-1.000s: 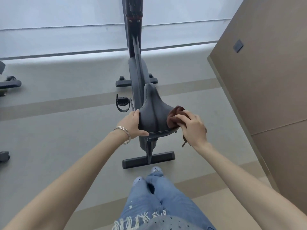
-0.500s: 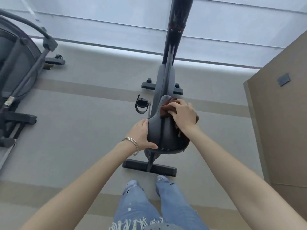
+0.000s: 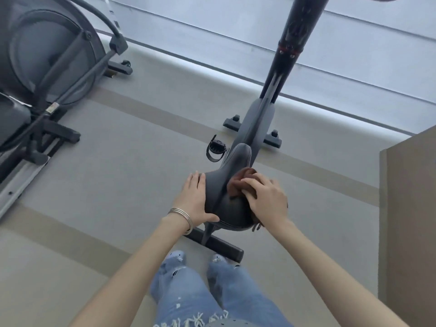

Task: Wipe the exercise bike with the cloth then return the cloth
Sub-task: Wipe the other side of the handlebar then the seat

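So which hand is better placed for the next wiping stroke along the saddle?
Right. The right hand holds the cloth against the saddle; the left hand rests bare on its left edge.

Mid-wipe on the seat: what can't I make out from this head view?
Head view only.
Cloth: mostly covered by the right hand.
Seat, right side: under hand and cloth.
Bike, top end: beyond the top edge.
Right pedal: hidden behind the bike.
Cloth's return spot: not in view.

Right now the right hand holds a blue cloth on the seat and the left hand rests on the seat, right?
No. The head view shows a brown cloth, not blue. The right hand holds it on the seat; the left hand rests on the seat.
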A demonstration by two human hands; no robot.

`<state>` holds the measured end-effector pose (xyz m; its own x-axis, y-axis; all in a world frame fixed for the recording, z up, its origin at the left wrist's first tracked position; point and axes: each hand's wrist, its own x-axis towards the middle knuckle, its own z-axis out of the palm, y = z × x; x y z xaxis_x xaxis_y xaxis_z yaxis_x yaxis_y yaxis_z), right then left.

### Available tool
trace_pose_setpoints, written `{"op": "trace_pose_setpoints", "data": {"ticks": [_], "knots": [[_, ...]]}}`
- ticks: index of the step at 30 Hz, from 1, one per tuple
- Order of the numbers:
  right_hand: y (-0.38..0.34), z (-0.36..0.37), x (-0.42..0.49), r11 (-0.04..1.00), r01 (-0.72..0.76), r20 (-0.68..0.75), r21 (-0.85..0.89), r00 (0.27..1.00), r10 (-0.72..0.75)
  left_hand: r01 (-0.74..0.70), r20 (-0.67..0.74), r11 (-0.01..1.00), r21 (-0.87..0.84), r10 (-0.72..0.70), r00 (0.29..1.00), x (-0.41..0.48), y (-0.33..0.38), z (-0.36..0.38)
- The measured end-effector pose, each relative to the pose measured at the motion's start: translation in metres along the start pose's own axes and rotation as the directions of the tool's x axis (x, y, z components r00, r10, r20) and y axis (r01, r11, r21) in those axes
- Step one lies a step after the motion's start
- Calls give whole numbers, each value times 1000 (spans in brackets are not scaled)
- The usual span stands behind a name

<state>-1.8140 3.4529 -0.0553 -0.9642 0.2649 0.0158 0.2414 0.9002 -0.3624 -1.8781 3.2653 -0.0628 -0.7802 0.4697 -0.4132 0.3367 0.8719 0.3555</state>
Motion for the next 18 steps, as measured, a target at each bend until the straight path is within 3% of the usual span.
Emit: {"op": "trace_pose_setpoints", "data": {"ticks": [4, 10, 14, 18], "knots": [[2, 0, 78, 994, 12, 46, -110, 999, -7, 18, 13, 1000, -12, -18, 1000, -1, -1, -3], [-5, -11, 144, 999, -24, 237, -37, 971, 32, 40, 22, 999, -25, -40, 999, 1, 1, -4], [-7, -9, 105, 993, 94, 111, -77, 990, -86, 57, 32, 998, -8, -56, 998, 2, 1, -4], [-6, 2, 58, 951, 260, 33, -165, 966, -258, 61, 34, 998, -2, -61, 998, 3, 1, -5]]}}
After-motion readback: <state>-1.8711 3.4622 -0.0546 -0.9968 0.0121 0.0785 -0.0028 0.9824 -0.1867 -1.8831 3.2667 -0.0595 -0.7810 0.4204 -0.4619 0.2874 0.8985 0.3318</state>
